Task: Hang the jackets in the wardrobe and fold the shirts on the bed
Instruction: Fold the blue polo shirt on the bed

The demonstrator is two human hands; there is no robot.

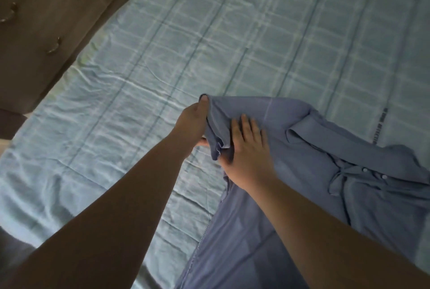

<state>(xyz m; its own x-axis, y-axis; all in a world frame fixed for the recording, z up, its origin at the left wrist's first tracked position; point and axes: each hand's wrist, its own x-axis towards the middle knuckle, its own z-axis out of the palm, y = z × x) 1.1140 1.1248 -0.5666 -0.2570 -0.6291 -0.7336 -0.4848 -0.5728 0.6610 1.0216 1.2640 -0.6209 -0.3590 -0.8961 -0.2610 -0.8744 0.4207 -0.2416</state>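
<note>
Now the shirt (314, 167) on the bed (209, 32) is pinched by the left hand (193, 123) and pressed by the flat-fingered right hand (249, 151).

bare left forearm (130, 195), bare right forearm (325, 225), left hand (194, 123), right hand (250, 156)

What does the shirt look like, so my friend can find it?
Look at the big bed with its pale blue checked sheet. The shirt lies at its lower right in the picture. It is plain dusty blue with a collar and small white buttons, not checked like the sheet.
</note>
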